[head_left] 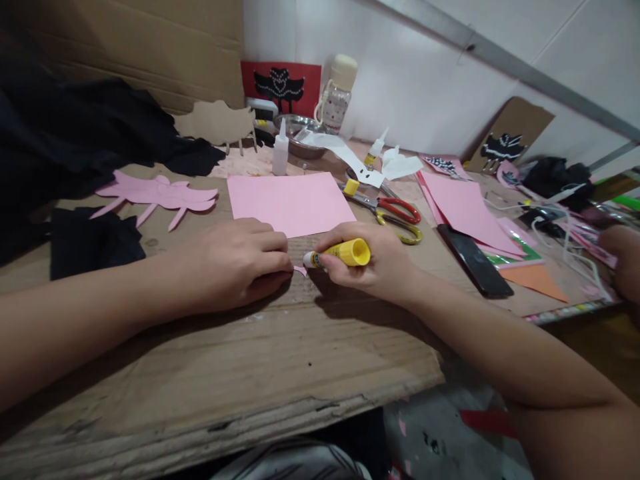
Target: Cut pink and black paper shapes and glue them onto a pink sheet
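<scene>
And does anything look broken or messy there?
Yes. The front edge of the wooden tabletop looks ragged and split, so it seems damaged. Small pink scraps also lie on the floor below, which looks untidy. I can't see anything spilled.

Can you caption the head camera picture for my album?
Left hand at a pink scrap, right hand holding a yellow glue stick.
</scene>
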Demonstrator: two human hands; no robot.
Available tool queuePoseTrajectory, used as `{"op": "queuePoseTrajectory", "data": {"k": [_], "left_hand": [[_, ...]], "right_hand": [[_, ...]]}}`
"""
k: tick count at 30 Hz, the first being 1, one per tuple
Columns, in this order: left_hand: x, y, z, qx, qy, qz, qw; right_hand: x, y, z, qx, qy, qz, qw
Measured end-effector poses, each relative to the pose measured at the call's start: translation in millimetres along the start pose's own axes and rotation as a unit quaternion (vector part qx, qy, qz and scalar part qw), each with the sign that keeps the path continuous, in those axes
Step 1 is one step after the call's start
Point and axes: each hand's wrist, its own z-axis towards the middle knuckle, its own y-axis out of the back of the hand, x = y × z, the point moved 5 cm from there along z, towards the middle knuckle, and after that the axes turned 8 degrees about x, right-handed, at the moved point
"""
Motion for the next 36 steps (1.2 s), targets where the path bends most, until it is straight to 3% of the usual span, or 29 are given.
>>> {"op": "queuePoseTrajectory", "data": {"k": [4,10,23,28,36], "left_hand": [[-1,1.7,1,0.003,-0.002,-0.001,1.0],[0,0.2,2,0.009,0.002,0.002,1.0],[1,0.3,-1,-0.006,-0.003,-0.001,1.0],[0,0.9,0,-0.002,-0.002,-0.003,1.0],[-1,1.2,1,0.005,-0.002,-0.006,1.0]], "right_hand": [[0,4,-2,-0.023,-0.007,-0.032,0.999],[6,18,-6,-0.126,-0.013,-0.012,0.992],[0,-2,1,0.003,0.0,0.033,0.999],[1,0,1,-0.018,0.0,-0.014,1.0],[-1,18,-5,-0.121,-0.039,-0.007,0.992]]}}
